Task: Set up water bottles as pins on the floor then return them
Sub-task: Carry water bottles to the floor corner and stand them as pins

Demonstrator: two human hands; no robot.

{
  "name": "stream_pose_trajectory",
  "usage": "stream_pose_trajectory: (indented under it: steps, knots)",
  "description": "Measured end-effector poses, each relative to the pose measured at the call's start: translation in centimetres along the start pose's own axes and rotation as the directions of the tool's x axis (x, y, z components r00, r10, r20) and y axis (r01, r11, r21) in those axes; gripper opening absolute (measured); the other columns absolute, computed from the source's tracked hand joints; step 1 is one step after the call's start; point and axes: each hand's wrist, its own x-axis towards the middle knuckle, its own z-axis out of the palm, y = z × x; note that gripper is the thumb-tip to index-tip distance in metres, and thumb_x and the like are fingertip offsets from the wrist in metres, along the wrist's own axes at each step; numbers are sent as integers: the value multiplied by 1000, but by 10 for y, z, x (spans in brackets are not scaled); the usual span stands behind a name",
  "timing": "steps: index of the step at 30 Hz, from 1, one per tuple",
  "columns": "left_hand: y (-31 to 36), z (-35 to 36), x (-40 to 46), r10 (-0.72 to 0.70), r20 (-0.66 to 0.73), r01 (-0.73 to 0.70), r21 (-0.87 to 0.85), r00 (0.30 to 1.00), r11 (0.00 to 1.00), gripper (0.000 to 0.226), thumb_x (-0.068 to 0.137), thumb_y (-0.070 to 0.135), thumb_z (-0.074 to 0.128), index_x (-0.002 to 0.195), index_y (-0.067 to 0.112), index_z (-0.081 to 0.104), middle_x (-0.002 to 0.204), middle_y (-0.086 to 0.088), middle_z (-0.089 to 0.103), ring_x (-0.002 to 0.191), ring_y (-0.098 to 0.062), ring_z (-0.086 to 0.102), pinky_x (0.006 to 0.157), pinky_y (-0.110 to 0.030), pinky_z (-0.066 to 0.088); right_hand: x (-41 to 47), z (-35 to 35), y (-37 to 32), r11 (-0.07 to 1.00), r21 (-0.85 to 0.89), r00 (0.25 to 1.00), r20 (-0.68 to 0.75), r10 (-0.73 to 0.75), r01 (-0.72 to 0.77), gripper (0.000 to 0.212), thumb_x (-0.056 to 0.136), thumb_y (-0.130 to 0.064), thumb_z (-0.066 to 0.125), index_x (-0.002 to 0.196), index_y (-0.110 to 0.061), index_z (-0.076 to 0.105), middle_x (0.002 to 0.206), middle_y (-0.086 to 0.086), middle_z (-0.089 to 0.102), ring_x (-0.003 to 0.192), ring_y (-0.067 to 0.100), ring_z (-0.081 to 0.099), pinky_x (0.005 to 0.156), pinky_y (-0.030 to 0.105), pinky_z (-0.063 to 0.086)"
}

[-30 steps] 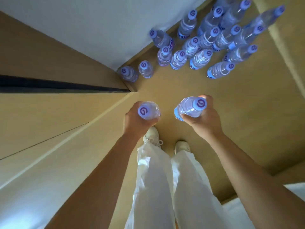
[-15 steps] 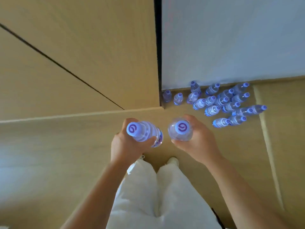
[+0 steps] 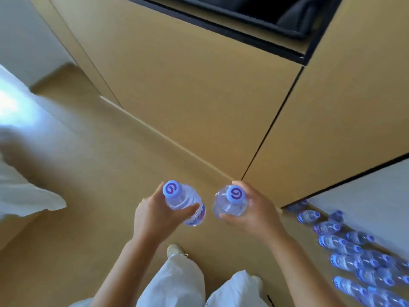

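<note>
My left hand (image 3: 152, 216) grips a clear water bottle (image 3: 184, 201) with a pale blue cap, held upright at waist height. My right hand (image 3: 256, 209) grips a second, matching bottle (image 3: 231, 202), cap up, close beside the first. Several more bottles (image 3: 354, 255) of the same kind stand clustered on the wooden floor at the lower right, along a white wall. They look blurred.
Tall wooden cabinet doors (image 3: 199, 96) rise straight ahead, with a dark recess (image 3: 276, 16) at the top. White bedding (image 3: 20, 185) lies at the left edge. My legs in white trousers (image 3: 177, 282) and a pale shoe (image 3: 174, 250) stand on the wooden floor (image 3: 88, 196).
The view has swung left: the bottle cluster slid from the upper middle to the lower right edge, and the cabinet and bedding came into view. Both hands keep holding their bottles.
</note>
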Motion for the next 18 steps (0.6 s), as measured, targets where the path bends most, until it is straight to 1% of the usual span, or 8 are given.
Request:
stream_pose_trajectory:
  steps: [1, 2, 4, 7, 10, 14, 16, 18]
  knots:
    - [-13, -18, 6, -20, -25, 20, -2, 1000, 1000, 54, 37, 71, 54, 81, 39, 50, 67, 21, 60, 66, 1, 57, 56, -18, 44, 10, 12, -21, 999, -4, 999, 9, -37, 37, 55, 60, -39, 80, 103, -47, 47, 95, -29, 58, 87, 0, 56, 73, 21, 43]
    - [-25, -36, 12, -36, -44, 36, -2, 998, 999, 53, 38, 71, 54, 80, 40, 50, 66, 21, 60, 65, 2, 57, 54, -17, 42, 19, 25, -41, 997, -13, 997, 24, -73, 74, 56, 60, -38, 80, 101, -49, 43, 96, -35, 55, 86, -1, 54, 72, 21, 43]
    - [-50, -70, 25, -66, -80, 66, -9, 995, 998, 47, 40, 70, 57, 78, 42, 49, 65, 21, 60, 64, 2, 56, 52, -17, 39, 35, 50, -81, 991, -33, 989, 71, -130, 133, 59, 60, -38, 79, 100, -52, 38, 95, -39, 52, 85, -1, 53, 71, 20, 44]
    - [-78, -112, 42, -105, -141, 104, -14, 984, 994, 40, 42, 68, 59, 74, 46, 46, 65, 22, 58, 64, 6, 53, 52, -14, 36, 57, 81, -131, 980, -52, 976, 118, -183, 190, 52, 59, -40, 79, 100, -44, 47, 88, -27, 59, 78, 4, 56, 72, 24, 45]
    - [-109, -154, 53, -137, -219, 134, -27, 966, 991, 49, 43, 68, 60, 84, 42, 50, 67, 23, 58, 65, 3, 53, 53, -13, 35, 76, 116, -181, 968, -62, 963, 132, -235, 245, 52, 59, -42, 79, 105, -39, 54, 90, -20, 64, 84, 11, 60, 75, 30, 50]
    - [-143, -201, 67, -199, -296, 191, -54, 934, 980, 52, 44, 68, 59, 88, 43, 50, 71, 23, 61, 70, -2, 58, 55, -16, 37, 100, 151, -235, 958, -19, 945, 166, -281, 288, 57, 58, -41, 80, 110, -38, 56, 92, -20, 65, 88, 10, 62, 80, 33, 51]
    - [-156, -220, 75, -236, -336, 222, -80, 912, 972, 54, 42, 69, 57, 88, 41, 49, 70, 21, 60, 68, 0, 56, 54, -15, 35, 115, 168, -259, 950, -22, 932, 203, -301, 312, 58, 59, -41, 81, 111, -37, 56, 93, -19, 65, 89, 11, 62, 81, 33, 51]
    - [-167, -236, 85, -273, -367, 254, -101, 889, 962, 56, 41, 69, 56, 86, 38, 50, 68, 20, 59, 67, 2, 55, 53, -16, 35, 131, 184, -283, 938, -29, 915, 235, -328, 344, 54, 59, -41, 81, 107, -38, 56, 90, -18, 66, 86, 11, 63, 78, 33, 51]
